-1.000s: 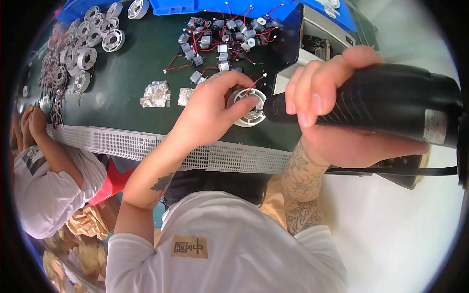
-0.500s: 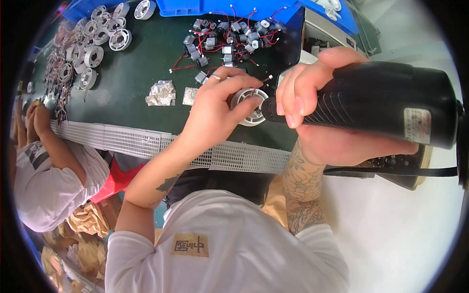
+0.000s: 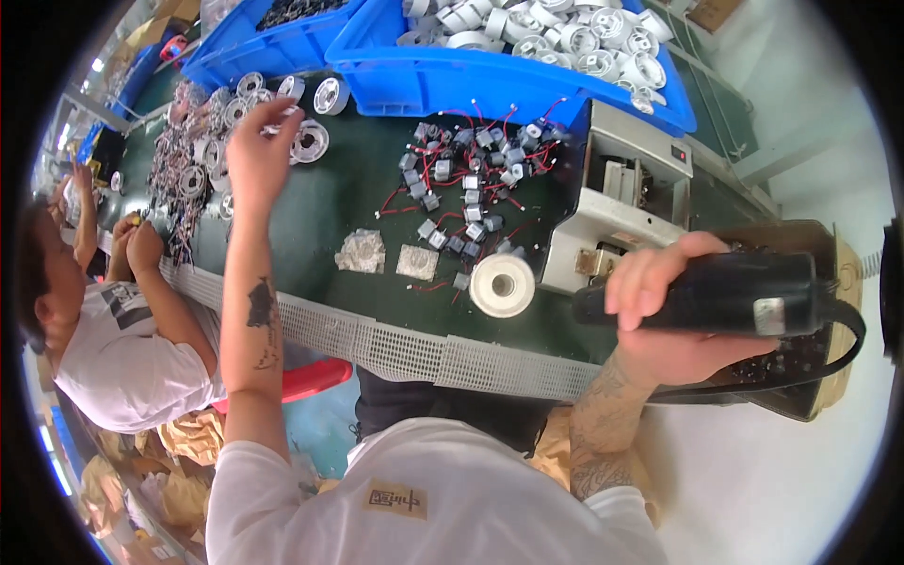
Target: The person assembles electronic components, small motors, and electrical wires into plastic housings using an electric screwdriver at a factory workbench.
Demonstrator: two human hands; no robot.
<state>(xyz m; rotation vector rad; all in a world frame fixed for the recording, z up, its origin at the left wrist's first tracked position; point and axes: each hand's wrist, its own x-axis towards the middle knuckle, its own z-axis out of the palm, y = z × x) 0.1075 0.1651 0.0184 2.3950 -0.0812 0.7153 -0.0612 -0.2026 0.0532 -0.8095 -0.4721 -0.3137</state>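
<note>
Head view: your right hand point(image 3: 664, 303) grips a black power tool point(image 3: 739, 292); your left hand point(image 3: 258, 158), hold unclear, could brush and scatter upper-left white rings point(image 3: 311, 141).

left hand point(image 3: 256, 155) reached far forward, right hand point(image 3: 650, 282) curled firmly

This is an assembly workshop, run like a factory bench: blue bins point(image 3: 428, 89) line the far edge of a long green surface point(image 3: 315, 202), one heaped with white plastic rings point(image 3: 580, 40). Small motors point(image 3: 442, 169) with red leads lie in a batch before it, a metal-cased machine point(image 3: 626, 223) stands by the right edge, a corded black power tool point(image 3: 720, 294) is held above the near right corner, and a co-worker point(image 3: 141, 363) is at the near edge, further left.
</note>
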